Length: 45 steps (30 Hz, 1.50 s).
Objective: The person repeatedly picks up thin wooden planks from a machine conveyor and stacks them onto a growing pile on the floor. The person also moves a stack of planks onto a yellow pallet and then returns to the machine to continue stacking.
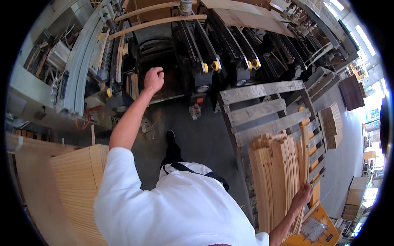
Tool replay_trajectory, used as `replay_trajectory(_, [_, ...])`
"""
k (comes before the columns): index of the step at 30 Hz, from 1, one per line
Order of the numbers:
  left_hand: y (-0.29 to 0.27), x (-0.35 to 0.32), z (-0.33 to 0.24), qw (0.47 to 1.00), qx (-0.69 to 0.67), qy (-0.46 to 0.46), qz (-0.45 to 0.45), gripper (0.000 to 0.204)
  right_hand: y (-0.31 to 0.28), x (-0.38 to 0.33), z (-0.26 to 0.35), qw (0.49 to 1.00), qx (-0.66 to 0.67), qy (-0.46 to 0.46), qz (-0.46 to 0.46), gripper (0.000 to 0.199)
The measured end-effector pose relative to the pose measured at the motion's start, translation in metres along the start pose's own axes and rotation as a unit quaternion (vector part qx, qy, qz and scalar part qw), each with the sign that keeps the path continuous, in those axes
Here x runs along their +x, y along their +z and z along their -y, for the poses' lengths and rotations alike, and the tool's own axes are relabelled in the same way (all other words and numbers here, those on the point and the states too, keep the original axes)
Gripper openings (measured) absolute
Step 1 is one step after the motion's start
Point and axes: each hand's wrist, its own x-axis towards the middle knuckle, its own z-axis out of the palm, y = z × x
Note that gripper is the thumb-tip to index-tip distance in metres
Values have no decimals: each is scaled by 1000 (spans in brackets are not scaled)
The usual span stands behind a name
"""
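My left hand (154,80) is stretched forward over the dark gap in the machine, its fingers curled into a loose fist. Nothing shows in it. Low on the right, my right hand (302,195) is closed around the near end of a long wooden slat (305,153). That slat lies at the right edge of a stack of pale wooden slats (276,176); my palm and part of the grip are hidden. Beneath the stack is a grey, worn wooden pallet (256,114).
Ahead stands a machine with dark chain rails (191,45) and yellow rollers (215,65). Two curved wooden strips (158,25) lie across it. A tall stack of boards (78,172) is close at my left. A yellow pallet truck (322,223) sits at the lower right.
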Motion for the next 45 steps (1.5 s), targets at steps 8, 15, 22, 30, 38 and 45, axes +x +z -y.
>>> replay_trajectory(8, [30,246,62,969,222,-49,98,44,-15,95,217,996,64,-59,8,18])
replay_trajectory(15, [43,345,92,940,276,-70,188,70,21,173,377,980,130,-115,95,18])
replay_trajectory(22, [42,299,83,968,145,63,194,27,103,279,487,935,165,-271,161,14])
replay_trajectory(30, [-6,110,-15,951,-31,21,307,28,251,365,708,797,205,-536,188,14])
replay_trajectory(38, [-86,37,-60,935,-44,-113,335,30,341,343,916,693,241,-663,150,23])
replay_trajectory(45, [-155,-33,-89,922,-15,-304,238,35,391,364,978,761,222,-602,96,22])
